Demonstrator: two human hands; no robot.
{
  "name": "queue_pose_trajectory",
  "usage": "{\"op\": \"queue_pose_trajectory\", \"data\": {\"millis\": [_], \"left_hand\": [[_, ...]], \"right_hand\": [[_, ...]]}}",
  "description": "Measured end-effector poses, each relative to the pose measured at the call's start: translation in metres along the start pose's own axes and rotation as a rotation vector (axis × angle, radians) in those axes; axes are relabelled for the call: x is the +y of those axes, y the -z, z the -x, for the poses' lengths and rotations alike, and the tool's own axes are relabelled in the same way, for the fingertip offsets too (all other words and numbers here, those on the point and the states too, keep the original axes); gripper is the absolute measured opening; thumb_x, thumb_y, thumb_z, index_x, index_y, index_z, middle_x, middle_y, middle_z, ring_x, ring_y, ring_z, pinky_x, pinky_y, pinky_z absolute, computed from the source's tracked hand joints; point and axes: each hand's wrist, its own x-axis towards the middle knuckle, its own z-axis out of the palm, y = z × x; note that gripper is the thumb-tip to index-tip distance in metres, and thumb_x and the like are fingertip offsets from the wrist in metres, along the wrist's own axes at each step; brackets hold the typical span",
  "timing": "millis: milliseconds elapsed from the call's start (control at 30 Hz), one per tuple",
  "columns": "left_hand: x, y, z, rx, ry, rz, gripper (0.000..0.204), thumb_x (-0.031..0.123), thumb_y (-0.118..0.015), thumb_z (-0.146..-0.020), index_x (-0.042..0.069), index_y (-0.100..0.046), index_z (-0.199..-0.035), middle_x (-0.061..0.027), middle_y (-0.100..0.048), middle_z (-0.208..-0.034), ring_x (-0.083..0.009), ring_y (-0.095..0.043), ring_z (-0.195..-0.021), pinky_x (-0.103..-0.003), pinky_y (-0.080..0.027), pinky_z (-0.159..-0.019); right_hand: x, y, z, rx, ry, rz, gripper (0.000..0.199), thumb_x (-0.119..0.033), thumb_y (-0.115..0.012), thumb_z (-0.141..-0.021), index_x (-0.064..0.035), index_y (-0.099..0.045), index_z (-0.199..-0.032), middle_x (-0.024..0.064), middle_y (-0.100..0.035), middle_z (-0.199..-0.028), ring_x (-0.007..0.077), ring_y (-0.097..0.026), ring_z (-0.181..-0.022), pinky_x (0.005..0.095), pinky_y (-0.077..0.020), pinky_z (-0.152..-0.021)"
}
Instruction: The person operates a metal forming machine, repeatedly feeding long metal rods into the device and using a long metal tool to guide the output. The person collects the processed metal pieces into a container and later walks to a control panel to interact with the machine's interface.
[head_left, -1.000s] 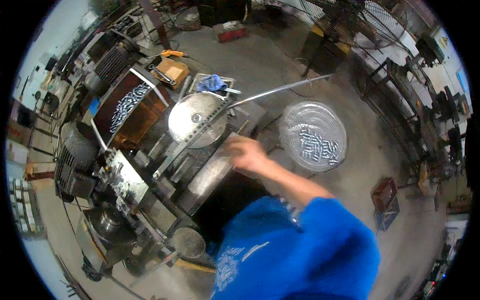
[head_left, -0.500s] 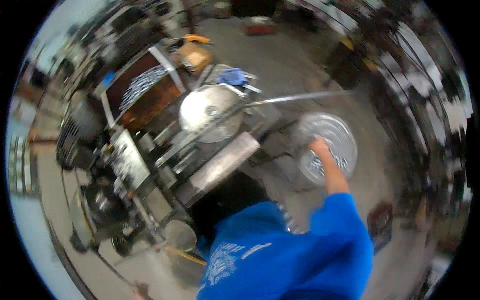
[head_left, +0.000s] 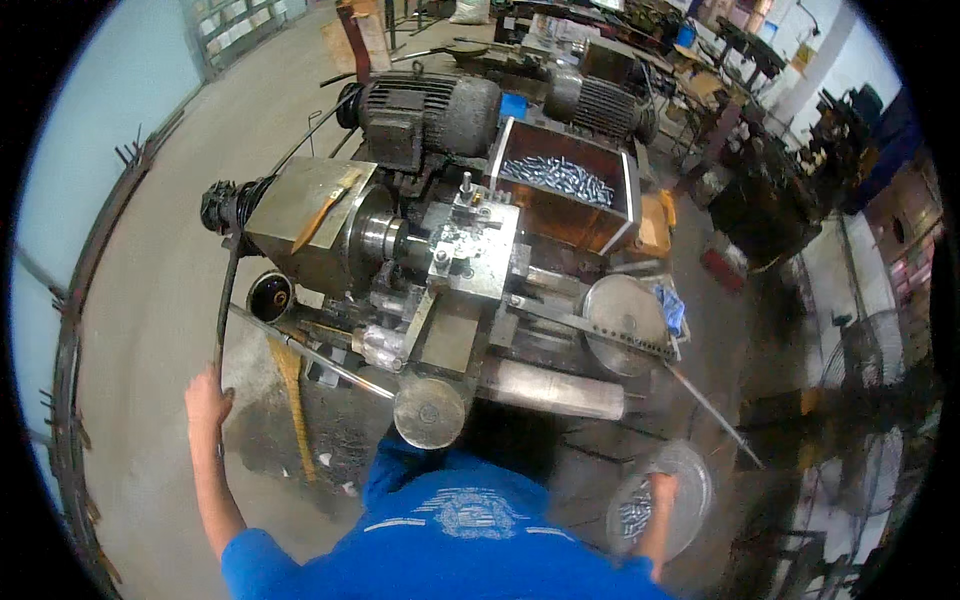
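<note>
My left hand (head_left: 208,402) is closed round the lower end of a long black lever (head_left: 228,300), which comes down from the grey headstock of a lathe-like machine (head_left: 310,215). At the lower right my right hand (head_left: 662,488) is a closed fist over a round metal basin (head_left: 690,460). Small shiny metal parts (head_left: 634,515) lie in the basin beside that hand. Whatever the fist holds, if anything, is hidden. In front of me, a metal block with bolts (head_left: 475,250) sits on the machine's slide.
A rusty metal box (head_left: 565,225) behind the slide holds many small metal parts. A round metal disc (head_left: 428,412) is near my body. A long metal bar (head_left: 715,412) juts out at the right. An orange-handled tool (head_left: 325,215) lies on the headstock; a motor (head_left: 430,115) stands behind.
The view has swung left, so the machine now sits in the middle. My left hand, blurred at the lower edge before, is on the lever. My right hand stays at the basin.
</note>
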Motion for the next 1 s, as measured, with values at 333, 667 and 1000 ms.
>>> {"op": "queue_pose_trajectory", "data": {"millis": [333,667,1000], "left_hand": [[0.257,0.077,0.0,-0.497,-0.639,1.231,0.031,0.026,-0.051,-0.085,-0.002,-0.061,-0.088,-0.0063,-0.062,-0.072,-0.0127,-0.057,-0.068,-0.027,-0.046,-0.064],[0.285,0.066,0.04,-0.582,-0.647,1.623,0.033,0.029,-0.054,-0.086,0.0,-0.061,-0.073,-0.0026,-0.054,-0.056,-0.0093,-0.051,-0.053,-0.025,-0.041,-0.05],[0.268,0.068,0.024,-0.273,-0.65,1.31,0.04,0.036,-0.056,-0.083,0.0,-0.062,-0.068,-0.0054,-0.053,-0.048,-0.0098,-0.049,-0.045,-0.028,-0.038,-0.043]], "right_hand": [[-0.371,0.136,0.064,-0.097,1.163,-0.964,0.025,-0.018,-0.057,-0.063,-0.0036,-0.067,-0.08,0.0135,-0.062,-0.098,0.0267,-0.056,-0.093,0.0352,-0.0424,-0.081],[-0.464,0.162,0.13,0.029,1.284,-0.856,0.029,-0.011,-0.054,-0.051,-0.0006,-0.061,-0.077,0.0189,-0.055,-0.1,0.0349,-0.051,-0.087,0.0383,-0.0437,-0.077],[-0.491,0.173,0.118,0.015,1.525,-0.566,0.027,-0.015,-0.058,-0.054,-0.002,-0.063,-0.077,0.013,-0.055,-0.083,0.031,-0.05,-0.078,0.0376,-0.0445,-0.069]]}}
